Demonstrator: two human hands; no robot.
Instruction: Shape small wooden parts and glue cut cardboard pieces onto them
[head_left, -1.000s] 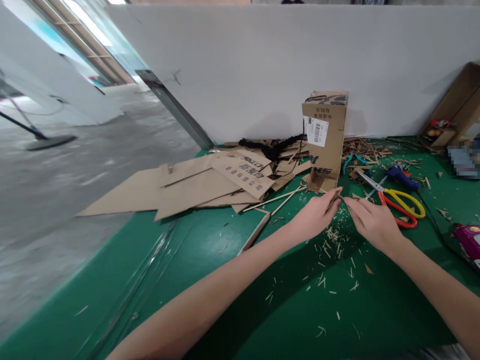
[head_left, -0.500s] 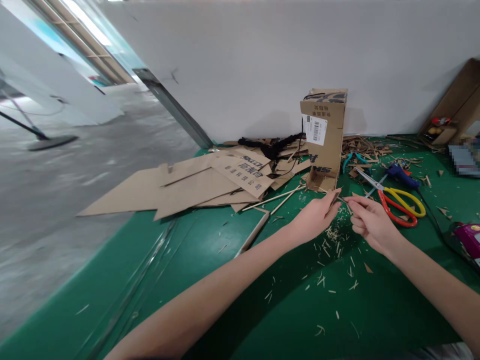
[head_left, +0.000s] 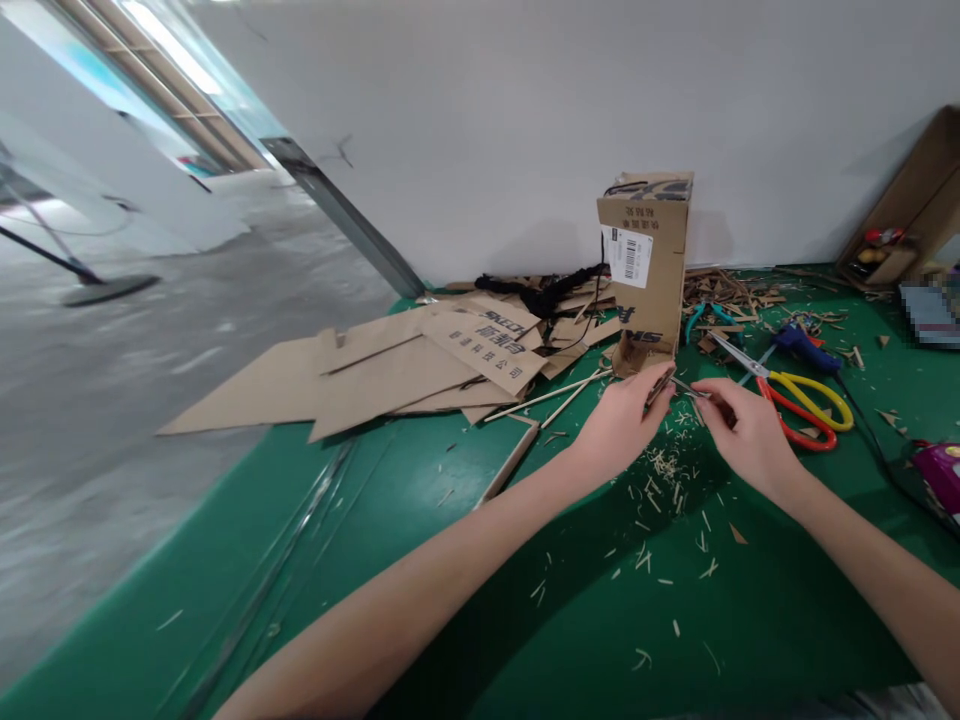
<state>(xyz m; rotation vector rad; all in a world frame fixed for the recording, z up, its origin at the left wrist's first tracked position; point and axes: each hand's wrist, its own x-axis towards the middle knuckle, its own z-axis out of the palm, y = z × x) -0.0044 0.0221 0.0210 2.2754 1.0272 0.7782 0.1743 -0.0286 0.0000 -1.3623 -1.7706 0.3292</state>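
My left hand (head_left: 621,428) is closed on a small piece of cardboard (head_left: 660,384), pinched between thumb and fingers. My right hand (head_left: 746,435) grips a thin dark metal tool (head_left: 685,387), whose exact kind I cannot make out. The tool points left toward the cardboard piece; whether the two touch is unclear. Behind my hands stands a tall cardboard box (head_left: 649,260) with a white label. Just right of my right hand lie scissors (head_left: 814,395) with one red and one yellow handle. Pale shavings (head_left: 664,465) lie on the green table under my hands.
Flat cardboard sheets (head_left: 360,370) and thin wooden sticks (head_left: 555,395) lie to the left. A blue glue gun (head_left: 806,350), teal-handled pliers (head_left: 712,318) and a purple object (head_left: 939,472) are on the right. Cardboard scraps (head_left: 731,292) are heaped by the wall.
My left hand has shifted slightly left, and the cardboard piece has tilted. My right hand has turned, its fingers more curled around the tool, and more of the tool shows between my hands.
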